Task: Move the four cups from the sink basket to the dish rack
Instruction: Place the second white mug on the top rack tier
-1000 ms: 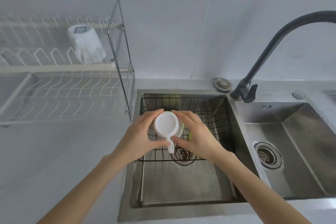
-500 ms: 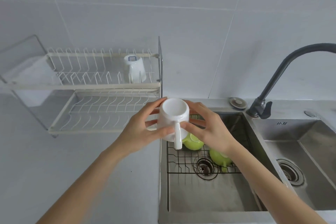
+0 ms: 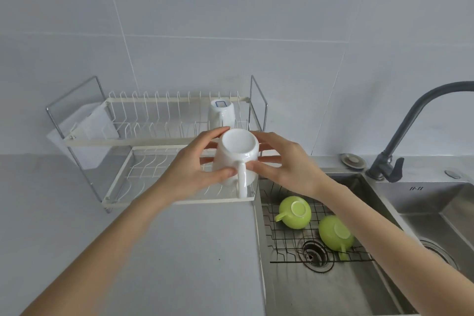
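Observation:
I hold a white mug upside down, its handle toward me, in front of the lower tier of the white wire dish rack. My left hand grips its left side and my right hand its right side. Another white mug stands upside down on the rack's upper tier, just behind the held one. Two green cups lie upside down on the black wire sink basket in the left sink.
A dark faucet rises between the left sink and the right sink. A white utensil holder hangs at the rack's left end. The grey countertop stretches in front of the rack. A tiled wall stands behind.
Both hands have lifted the white mug out of the sink basket and carried it up and left to the rack. The two green cups have come into view in the basket.

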The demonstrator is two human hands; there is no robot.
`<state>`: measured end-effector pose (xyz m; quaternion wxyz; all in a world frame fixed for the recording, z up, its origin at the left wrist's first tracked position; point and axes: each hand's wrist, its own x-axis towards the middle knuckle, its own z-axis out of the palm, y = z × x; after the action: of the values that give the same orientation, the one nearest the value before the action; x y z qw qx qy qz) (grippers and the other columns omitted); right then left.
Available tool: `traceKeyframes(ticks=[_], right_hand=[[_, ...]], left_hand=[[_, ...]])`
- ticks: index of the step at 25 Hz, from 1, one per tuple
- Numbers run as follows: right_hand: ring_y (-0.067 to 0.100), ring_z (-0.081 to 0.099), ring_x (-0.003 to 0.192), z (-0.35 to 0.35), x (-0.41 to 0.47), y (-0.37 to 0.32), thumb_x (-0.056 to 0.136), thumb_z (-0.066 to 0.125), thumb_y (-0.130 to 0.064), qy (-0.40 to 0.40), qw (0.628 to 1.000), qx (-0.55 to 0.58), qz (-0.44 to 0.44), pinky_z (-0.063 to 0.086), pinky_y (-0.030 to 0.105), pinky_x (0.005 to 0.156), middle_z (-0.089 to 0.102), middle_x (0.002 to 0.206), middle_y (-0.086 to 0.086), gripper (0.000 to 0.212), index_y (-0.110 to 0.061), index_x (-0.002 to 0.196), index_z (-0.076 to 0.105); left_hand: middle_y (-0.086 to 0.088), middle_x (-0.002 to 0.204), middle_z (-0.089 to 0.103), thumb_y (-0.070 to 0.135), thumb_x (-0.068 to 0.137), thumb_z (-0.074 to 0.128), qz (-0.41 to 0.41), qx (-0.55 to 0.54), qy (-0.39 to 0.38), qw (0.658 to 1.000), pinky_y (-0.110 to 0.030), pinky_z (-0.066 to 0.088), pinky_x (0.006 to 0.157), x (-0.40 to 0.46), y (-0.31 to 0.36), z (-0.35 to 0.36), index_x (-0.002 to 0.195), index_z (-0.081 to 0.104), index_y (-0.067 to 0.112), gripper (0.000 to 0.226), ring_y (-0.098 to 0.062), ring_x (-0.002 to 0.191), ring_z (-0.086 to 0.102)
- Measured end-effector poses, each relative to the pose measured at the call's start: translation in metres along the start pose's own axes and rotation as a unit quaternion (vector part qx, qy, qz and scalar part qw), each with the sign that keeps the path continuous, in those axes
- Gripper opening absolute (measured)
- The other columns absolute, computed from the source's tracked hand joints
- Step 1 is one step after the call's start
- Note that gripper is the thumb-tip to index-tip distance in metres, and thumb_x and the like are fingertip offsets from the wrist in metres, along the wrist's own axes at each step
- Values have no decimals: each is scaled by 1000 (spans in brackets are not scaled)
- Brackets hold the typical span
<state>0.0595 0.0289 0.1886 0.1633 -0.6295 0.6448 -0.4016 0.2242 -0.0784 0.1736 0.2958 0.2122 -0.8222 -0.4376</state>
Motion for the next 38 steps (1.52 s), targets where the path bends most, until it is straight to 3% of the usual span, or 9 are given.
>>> traceKeyframes(ticks=[3, 5, 7, 13, 19, 23, 29, 35, 38], right_hand=[[9, 55, 99, -3, 28, -24, 79, 69, -23, -25, 998, -52, -22, 51, 16, 83, 53, 111, -6, 55, -15, 129, 46], [9, 55, 97, -6, 49, -39, 78, 70, -23, -32, 996, -71, -34, 51, 14, 81, 54, 108, -5, 54, -13, 127, 47], [8, 54, 95, -6, 72, -51, 78, 70, -22, -44, 995, -82, -40, 49, 7, 76, 54, 108, -4, 58, -13, 129, 44], [19, 59, 106, 11, 138, -67, 80, 68, -24, -61, 991, -110, -46, 48, 25, 91, 56, 126, 7, 60, -16, 133, 39], [23, 60, 108, 47, 203, -61, 84, 63, -27, -81, 988, -128, -10, 44, 29, 95, 54, 130, 8, 60, -14, 135, 35], [25, 58, 111, 75, 234, -42, 84, 62, -27, -104, 987, -122, 29, 44, 32, 96, 53, 131, 9, 60, -13, 136, 35], [26, 58, 113, 109, 251, -17, 82, 66, -25, -134, 983, -104, 64, 43, 37, 102, 57, 127, 12, 61, -9, 133, 39], [26, 57, 113, 119, 247, -12, 83, 65, -26, -143, 982, -105, 63, 43, 35, 101, 58, 126, 14, 59, -9, 133, 39], [27, 48, 124, 116, 246, -15, 86, 61, -30, -169, 972, -153, 50, 36, 32, 102, 52, 134, 13, 64, -9, 138, 31]], left_hand=[[25, 117, 50, 25, 62, 74, 17, 20, 0, 1000, 4, 42, 76, 10, 6, -31, 112, 42, 46, 62, 23, 99, 47], [25, 114, 51, 18, 66, 77, 23, 27, 14, 999, 3, 43, 76, 18, 8, -50, 113, 44, 40, 63, 23, 97, 49], [22, 114, 52, 13, 69, 77, 27, 42, 35, 998, -3, 47, 78, 27, 7, -69, 116, 43, 36, 62, 17, 99, 51], [7, 122, 50, 5, 75, 69, 11, 60, 65, 996, -19, 44, 85, 57, -6, -116, 122, 42, 29, 59, -10, 110, 51], [-5, 133, 52, 8, 75, 70, -44, 95, 41, 994, -43, 43, 104, 98, -49, -162, 133, 40, 17, 66, -22, 122, 51], [-2, 127, 54, 8, 76, 69, -79, 105, 16, 991, -41, 43, 103, 116, -78, -175, 130, 43, 15, 61, -22, 120, 51], [-1, 119, 55, 4, 76, 69, -135, 102, -10, 986, -24, 42, 92, 119, -110, -176, 129, 44, 13, 60, -19, 113, 52], [-3, 132, 52, 7, 75, 70, -173, 131, -48, 975, -30, 38, 101, 119, -118, -179, 133, 39, 16, 66, -22, 120, 51], [-1, 144, 42, 11, 77, 69, -198, 142, -70, 967, -34, 33, 109, 118, -115, -182, 139, 30, 18, 74, -21, 130, 43]])
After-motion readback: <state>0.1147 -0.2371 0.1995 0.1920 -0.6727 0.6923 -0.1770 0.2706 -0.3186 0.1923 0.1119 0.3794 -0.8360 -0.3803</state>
